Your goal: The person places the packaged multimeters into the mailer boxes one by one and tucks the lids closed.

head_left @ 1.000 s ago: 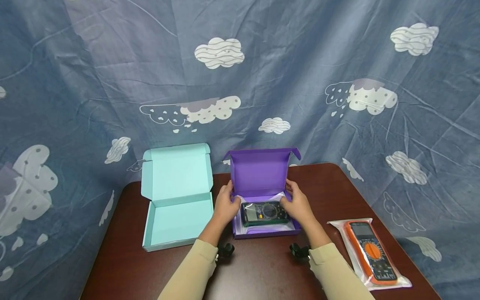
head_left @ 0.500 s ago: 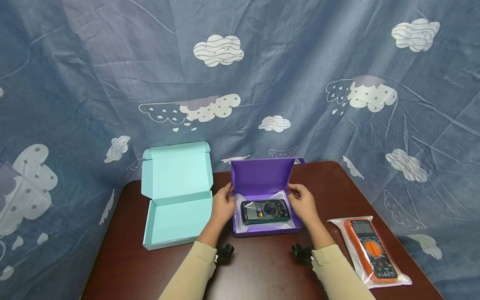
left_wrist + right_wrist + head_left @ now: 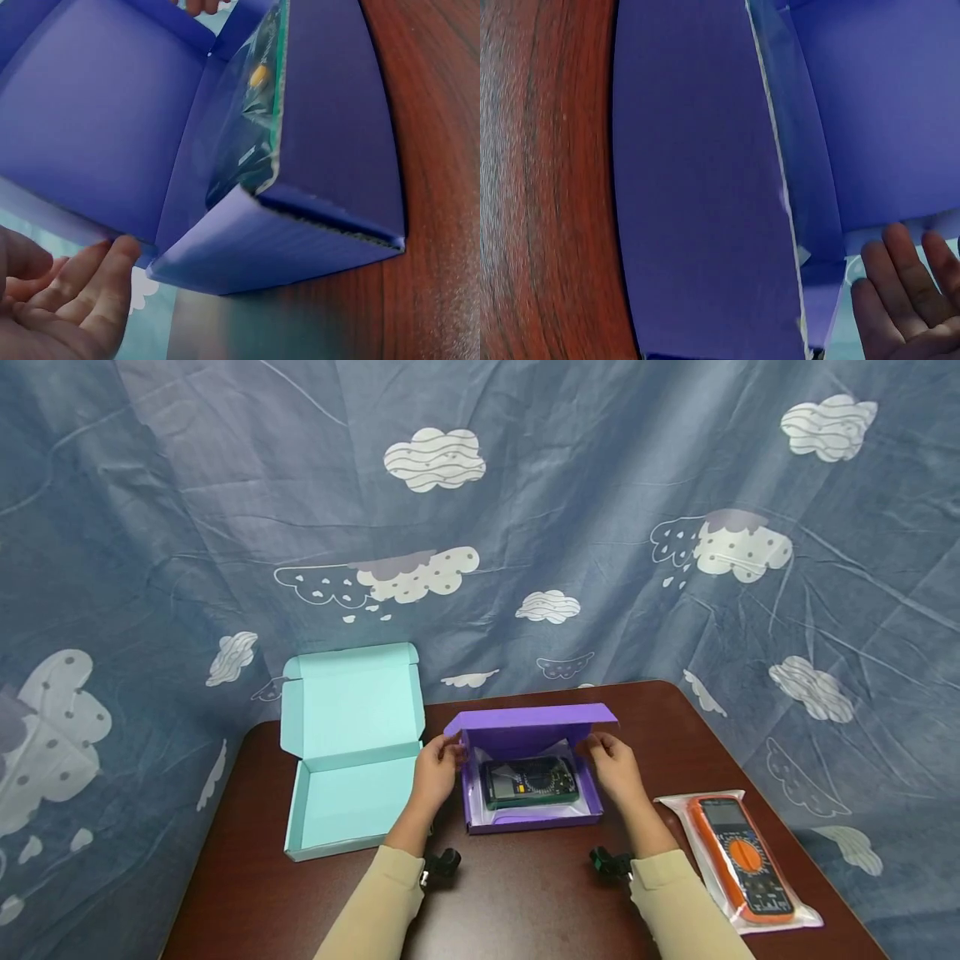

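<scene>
A purple cardboard box (image 3: 534, 825) stands on the table in the head view, its lid (image 3: 525, 718) leaning forward over the tray. Inside lies a dark green multimeter (image 3: 529, 782) in a clear plastic bag, partly shaded by the lid. My left hand (image 3: 435, 772) is at the lid's left side. In the left wrist view, its fingertips (image 3: 126, 246) touch the folded side flap, fingers fairly straight. At the lid's right side is my right hand (image 3: 617, 770). Its extended fingers (image 3: 907, 262) reach up to the flap's edge in the right wrist view.
Left of the purple box, a light teal box (image 3: 360, 802) lies with its lid raised. On the right, an orange multimeter (image 3: 744, 857) lies bagged near the edge of the brown table (image 3: 517, 902). A blue cloud-patterned curtain (image 3: 480, 527) hangs behind.
The purple lid has tipped forward from upright, its front flap now pointing toward me. Both hands have left the bagged multimeter and moved outward to the lid's sides.
</scene>
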Available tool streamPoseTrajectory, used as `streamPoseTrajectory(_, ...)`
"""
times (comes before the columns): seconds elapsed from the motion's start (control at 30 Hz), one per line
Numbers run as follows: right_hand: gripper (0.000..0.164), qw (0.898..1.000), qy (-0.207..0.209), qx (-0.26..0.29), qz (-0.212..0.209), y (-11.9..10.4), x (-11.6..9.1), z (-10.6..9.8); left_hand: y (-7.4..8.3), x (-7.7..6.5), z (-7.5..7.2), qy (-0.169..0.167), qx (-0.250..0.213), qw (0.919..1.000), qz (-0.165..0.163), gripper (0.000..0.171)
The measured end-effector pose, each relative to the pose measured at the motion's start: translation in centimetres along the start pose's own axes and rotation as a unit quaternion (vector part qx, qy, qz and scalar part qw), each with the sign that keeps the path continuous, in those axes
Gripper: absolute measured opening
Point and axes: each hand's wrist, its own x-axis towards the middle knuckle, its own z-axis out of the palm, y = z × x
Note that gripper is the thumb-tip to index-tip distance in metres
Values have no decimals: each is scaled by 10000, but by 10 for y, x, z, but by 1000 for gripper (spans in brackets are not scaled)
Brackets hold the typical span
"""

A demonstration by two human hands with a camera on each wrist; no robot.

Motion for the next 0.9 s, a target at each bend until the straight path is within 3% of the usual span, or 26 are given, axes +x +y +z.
streamPoseTrajectory(0.17,36,9967,-292,443,618,4,2,-6,2,1,-6,-212,-349,9976,-556,32)
streamPoseTrajectory(0.33,26,9984,-145,254,485,9,4,-10,2,4,-11,-241,-335,9935,-1062,49)
streamPoseTrajectory(0.53,16,9995,-54,-317,71,12,2,-14,1,4,-14,-246,-307,9928,-1135,50)
streamPoseTrajectory(0.67,15,9995,-194,-229,20,14,0,-16,0,4,-16,-219,40,9940,-1069,48)
streamPoseTrajectory(0.83,12,9988,-399,107,257,14,0,-17,0,4,-18,-297,344,9936,-1034,47)
streamPoseTrajectory(0.9,22,9969,-498,396,461,15,-1,-18,0,4,-19,-346,399,9933,-1027,47)
